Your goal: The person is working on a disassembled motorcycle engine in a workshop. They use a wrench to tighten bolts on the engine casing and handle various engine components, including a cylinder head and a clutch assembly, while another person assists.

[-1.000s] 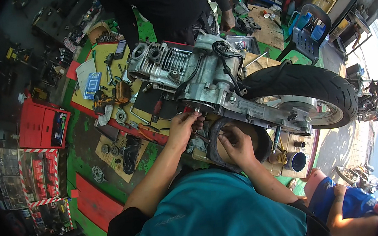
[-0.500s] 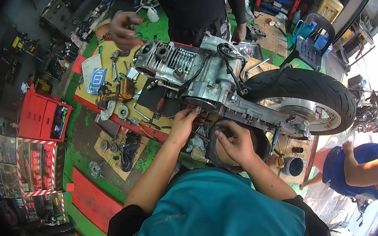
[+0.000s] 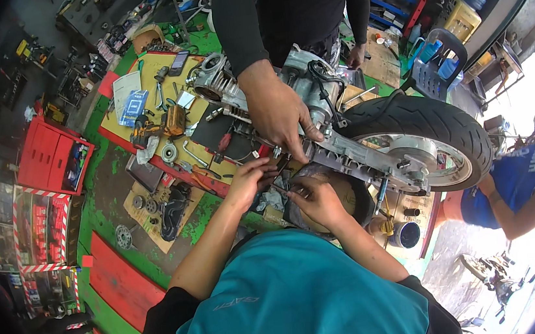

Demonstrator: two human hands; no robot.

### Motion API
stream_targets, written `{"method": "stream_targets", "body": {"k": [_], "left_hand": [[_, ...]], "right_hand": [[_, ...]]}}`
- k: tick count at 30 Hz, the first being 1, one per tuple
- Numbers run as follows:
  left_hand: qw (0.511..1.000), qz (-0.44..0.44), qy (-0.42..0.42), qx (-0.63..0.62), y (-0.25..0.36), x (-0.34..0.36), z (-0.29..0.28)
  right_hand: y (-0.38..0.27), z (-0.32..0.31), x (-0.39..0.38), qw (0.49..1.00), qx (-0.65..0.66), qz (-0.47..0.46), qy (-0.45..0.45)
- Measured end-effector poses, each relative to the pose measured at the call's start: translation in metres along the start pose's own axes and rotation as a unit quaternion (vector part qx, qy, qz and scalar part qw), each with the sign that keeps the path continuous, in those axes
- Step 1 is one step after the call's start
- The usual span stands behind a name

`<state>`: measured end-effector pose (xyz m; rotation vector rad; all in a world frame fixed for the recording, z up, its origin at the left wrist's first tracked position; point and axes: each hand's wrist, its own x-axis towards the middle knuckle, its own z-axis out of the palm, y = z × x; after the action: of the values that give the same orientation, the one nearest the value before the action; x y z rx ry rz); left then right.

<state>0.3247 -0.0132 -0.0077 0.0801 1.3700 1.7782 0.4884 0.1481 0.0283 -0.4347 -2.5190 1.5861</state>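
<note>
A scooter engine with its casing [image 3: 328, 95] lies across the work table, its rear wheel [image 3: 424, 137] attached on the right. My left hand [image 3: 248, 183] is at the near side of the engine, fingers bent together at a small thing too small to name. Beside it my right hand [image 3: 320, 202] has thumb and fingers pinched near the left hand's fingertips; what lies between them is hidden. Under my right hand sits a round dark-rimmed container [image 3: 356, 206]. Another person's hand [image 3: 280, 110] reaches down over the engine, its fingertips at the casing just above my hands.
Left of the engine, the yellow table top holds a cordless drill [image 3: 174, 120], a blue packet [image 3: 136, 106], wrenches and a phone [image 3: 179, 63]. A red cabinet [image 3: 51, 154] stands at far left. At right are a plastic chair [image 3: 436, 61] and a person in blue [image 3: 511, 190].
The other person's hand has come from the table's far left to the engine. My left hand has shifted slightly down and left; my right hand has moved left, its fingers closing.
</note>
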Motion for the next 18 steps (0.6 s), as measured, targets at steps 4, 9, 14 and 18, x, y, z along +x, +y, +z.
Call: {"method": "stream_targets", "body": {"k": [4,9,14,18], "left_hand": [[0.999,-0.006,-0.029,0.040,-0.014,-0.015,-0.005],[0.994,0.024,-0.024,0.105,-0.018,-0.023,0.002],[0.985,0.061,-0.019,0.163,-0.014,-0.020,-0.004],[0.979,0.106,0.003,0.176,-0.007,-0.015,-0.008]], "right_hand": [[0.006,0.006,0.009,0.997,-0.055,-0.044,-0.030],[0.007,0.022,0.016,0.992,-0.068,-0.107,0.013],[0.007,0.034,0.023,0.995,-0.055,-0.073,0.032],[0.005,0.036,0.028,0.998,0.003,-0.044,0.055]]}}
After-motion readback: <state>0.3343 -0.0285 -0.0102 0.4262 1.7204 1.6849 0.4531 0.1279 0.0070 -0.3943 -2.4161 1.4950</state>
